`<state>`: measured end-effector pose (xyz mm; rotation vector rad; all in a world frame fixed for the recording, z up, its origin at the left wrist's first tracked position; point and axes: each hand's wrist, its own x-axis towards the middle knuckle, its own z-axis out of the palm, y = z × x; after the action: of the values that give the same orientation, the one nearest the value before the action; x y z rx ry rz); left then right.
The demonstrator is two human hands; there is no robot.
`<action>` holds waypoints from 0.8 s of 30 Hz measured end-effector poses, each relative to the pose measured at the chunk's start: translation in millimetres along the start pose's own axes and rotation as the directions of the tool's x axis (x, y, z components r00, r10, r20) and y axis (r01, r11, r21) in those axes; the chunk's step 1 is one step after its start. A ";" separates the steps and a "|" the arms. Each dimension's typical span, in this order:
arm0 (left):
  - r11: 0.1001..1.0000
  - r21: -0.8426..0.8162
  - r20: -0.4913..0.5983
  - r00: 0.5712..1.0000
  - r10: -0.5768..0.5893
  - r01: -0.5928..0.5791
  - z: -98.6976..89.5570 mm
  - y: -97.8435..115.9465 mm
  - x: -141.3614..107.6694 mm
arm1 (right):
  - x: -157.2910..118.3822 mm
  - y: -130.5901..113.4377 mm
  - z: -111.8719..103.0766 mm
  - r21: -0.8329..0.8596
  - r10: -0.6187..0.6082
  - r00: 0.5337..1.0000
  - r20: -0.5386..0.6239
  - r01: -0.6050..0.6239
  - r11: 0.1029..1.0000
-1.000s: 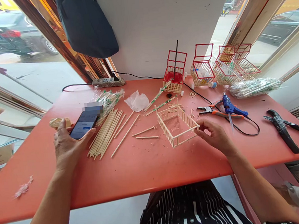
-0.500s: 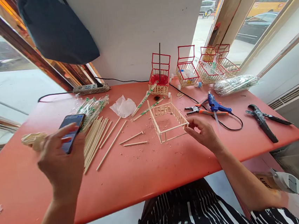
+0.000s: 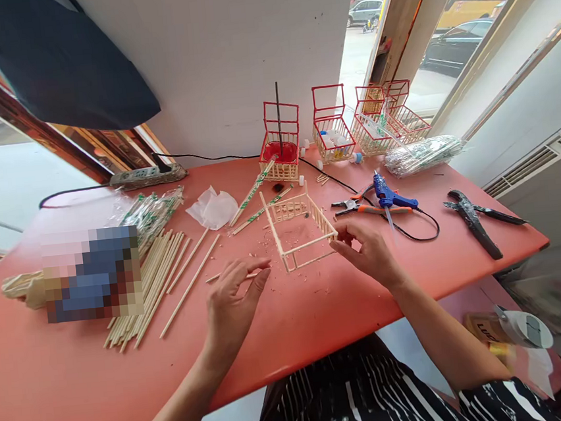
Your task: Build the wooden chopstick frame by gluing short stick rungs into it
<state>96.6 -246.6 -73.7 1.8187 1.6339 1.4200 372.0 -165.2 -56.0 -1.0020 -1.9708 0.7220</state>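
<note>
A small unfinished basket frame of pale wooden sticks point(image 3: 310, 243) stands on the red table, its front side mostly bare and slats along the back and right. My right hand point(image 3: 371, 254) pinches its front right corner between thumb and fingers. My left hand point(image 3: 232, 301) hovers just left of the frame, thumb and fingers apart, with nothing in it. Beneath its fingers, a short stick point(image 3: 213, 278) is partly hidden. Farther left is a bundle of long sticks point(image 3: 156, 288). A phone point(image 3: 95, 274), blurred by pixels, lies by the bundle.
Finished red-rimmed baskets point(image 3: 334, 140) line the back. To the right lie a blue glue gun point(image 3: 390, 193), orange-handled pliers point(image 3: 354, 207) and black-handled cutters point(image 3: 473, 222). Wrapped sticks point(image 3: 424, 155), crumpled white paper point(image 3: 212, 208) and a power strip point(image 3: 148, 176) sit around them.
My left hand has left the phone and moved right to beside the basket frame. My right hand keeps its pinch on the frame's corner. The view has shifted slightly right.
</note>
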 end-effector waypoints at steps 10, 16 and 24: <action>0.996 0.032 0.028 0.996 0.081 -0.082 2.5 -4.9 1.1 | -7.9 -13.8 -10.8 -0.115 -0.055 0.998 0.032 0.058 0.992; 0.998 0.064 0.052 0.998 0.024 -0.028 -9.0 3.4 25.2 | -20.2 -15.0 -12.9 -0.177 -0.019 0.998 0.053 0.028 0.984; 0.981 0.170 -0.029 0.995 0.097 -0.090 -15.1 1.7 51.0 | -25.2 -0.9 -8.1 -0.198 -0.041 0.998 0.053 0.050 0.979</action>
<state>78.0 -207.8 -42.5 1.9973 1.7558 1.3990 387.9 -185.9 -60.9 -1.0614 -2.1335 0.5355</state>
